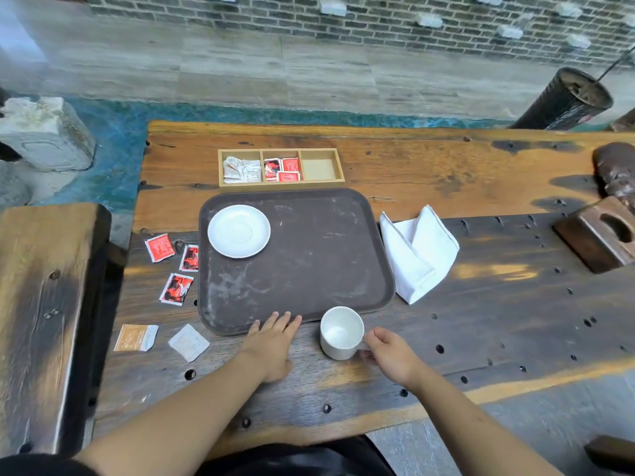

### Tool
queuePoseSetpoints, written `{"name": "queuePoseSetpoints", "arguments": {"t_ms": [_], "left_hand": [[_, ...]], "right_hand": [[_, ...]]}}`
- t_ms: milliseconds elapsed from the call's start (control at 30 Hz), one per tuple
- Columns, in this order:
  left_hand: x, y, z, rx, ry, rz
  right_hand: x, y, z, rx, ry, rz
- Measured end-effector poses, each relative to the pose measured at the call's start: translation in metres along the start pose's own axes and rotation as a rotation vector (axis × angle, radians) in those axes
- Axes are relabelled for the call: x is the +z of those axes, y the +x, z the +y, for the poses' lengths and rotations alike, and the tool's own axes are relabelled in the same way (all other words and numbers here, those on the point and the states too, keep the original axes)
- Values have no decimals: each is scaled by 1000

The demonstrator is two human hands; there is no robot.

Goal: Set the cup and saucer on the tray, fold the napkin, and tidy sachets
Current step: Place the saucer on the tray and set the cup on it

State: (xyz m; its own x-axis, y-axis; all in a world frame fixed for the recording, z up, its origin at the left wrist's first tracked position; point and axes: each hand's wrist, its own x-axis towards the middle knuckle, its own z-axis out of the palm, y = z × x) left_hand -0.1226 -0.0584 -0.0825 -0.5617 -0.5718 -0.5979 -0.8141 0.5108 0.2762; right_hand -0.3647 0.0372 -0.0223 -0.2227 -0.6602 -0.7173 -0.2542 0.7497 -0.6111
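Cup (341,332) off tray (309,269); right hand (391,355) pinching handle, left hand (275,341) flat, empty.

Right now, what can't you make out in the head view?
- Cup handle: hidden behind the right hand.
- Sachets print: too small to read.
- Box white packets: crumpled pile, count unclear.
- Left hand palm: faces down, unseen.

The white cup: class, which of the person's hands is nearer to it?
Right. The right hand is at the white cup, fingers at its handle side. The left hand lies flat further left, fingertips on the tray edge.
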Motion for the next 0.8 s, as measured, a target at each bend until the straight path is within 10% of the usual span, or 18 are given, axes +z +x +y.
{"name": "queuePoseSetpoints", "arguments": {"t_ms": [800], "left_hand": [[-43,4,-101,-251,-137,104]], "right_hand": [[53,62,-136,-101,182,-151]]}}
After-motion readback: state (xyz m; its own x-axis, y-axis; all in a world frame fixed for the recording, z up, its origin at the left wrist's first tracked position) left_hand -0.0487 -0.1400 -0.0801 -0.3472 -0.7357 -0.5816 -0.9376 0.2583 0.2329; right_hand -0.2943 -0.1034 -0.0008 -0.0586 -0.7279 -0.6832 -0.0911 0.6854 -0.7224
